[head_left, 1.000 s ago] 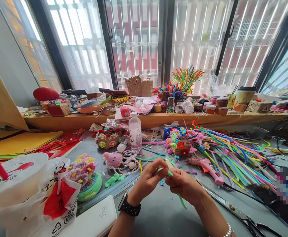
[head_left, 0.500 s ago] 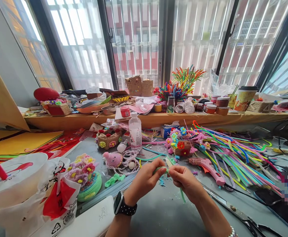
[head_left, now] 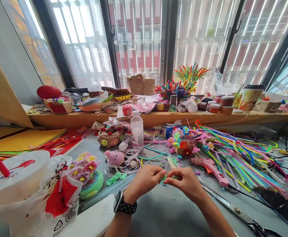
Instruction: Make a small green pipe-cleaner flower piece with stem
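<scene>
Easy to drop or squash the small green fuzzy piece [head_left: 163, 178], because of its soft look and little size. Pinched by the thumb and fingers of the left hand [head_left: 145, 181], over the near middle of the grey table [head_left: 165, 210]. Look just right of it for the right hand [head_left: 187, 182], curled in close; cannot tell if closed on the piece or only beside it. Easy to lose a dropped bit among the scraps [head_left: 175, 160] on the far side, because of their like colours. Might bump the big scissors [head_left: 237, 210] on the near right, because of the right arm [head_left: 214, 210] being so close. Might snag the black cord [head_left: 247, 196] of the pink glue gun [head_left: 211, 168] on a wide reach right. Looks light green and fuzzy, mostly hidden by fingers; cannot tell the whole shape.
</scene>
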`<state>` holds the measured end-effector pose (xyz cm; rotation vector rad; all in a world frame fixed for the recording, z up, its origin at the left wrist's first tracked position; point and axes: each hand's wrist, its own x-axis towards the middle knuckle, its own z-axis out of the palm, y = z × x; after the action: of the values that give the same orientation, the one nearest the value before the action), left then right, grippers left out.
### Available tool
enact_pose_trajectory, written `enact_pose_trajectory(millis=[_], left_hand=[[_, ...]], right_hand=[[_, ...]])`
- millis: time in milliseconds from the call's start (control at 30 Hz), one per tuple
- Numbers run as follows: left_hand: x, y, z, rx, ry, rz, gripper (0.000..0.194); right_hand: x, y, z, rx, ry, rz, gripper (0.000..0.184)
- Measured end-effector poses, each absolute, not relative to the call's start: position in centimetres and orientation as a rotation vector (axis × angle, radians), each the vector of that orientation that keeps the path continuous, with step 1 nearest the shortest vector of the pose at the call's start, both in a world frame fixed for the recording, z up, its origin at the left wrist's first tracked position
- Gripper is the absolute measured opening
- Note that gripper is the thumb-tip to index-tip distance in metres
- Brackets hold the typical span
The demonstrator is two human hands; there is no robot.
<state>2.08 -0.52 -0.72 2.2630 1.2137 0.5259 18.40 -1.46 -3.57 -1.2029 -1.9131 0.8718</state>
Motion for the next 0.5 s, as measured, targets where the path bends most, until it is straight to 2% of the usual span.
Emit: enact_pose_trajectory(millis=[333,500], left_hand=[[2.5,-0.5,-1.1,2.195,1.465,0.313,0.033],[2.4,-0.2,-1.5,2.025,1.56,0.241,0.031]], right_hand=[[17.6,-1.8,-4.1,-1.352,-2.211,0.259,0.015],[17.2,-1.8,-5.0,-1.26,-2.272,-0.043,0.011]])
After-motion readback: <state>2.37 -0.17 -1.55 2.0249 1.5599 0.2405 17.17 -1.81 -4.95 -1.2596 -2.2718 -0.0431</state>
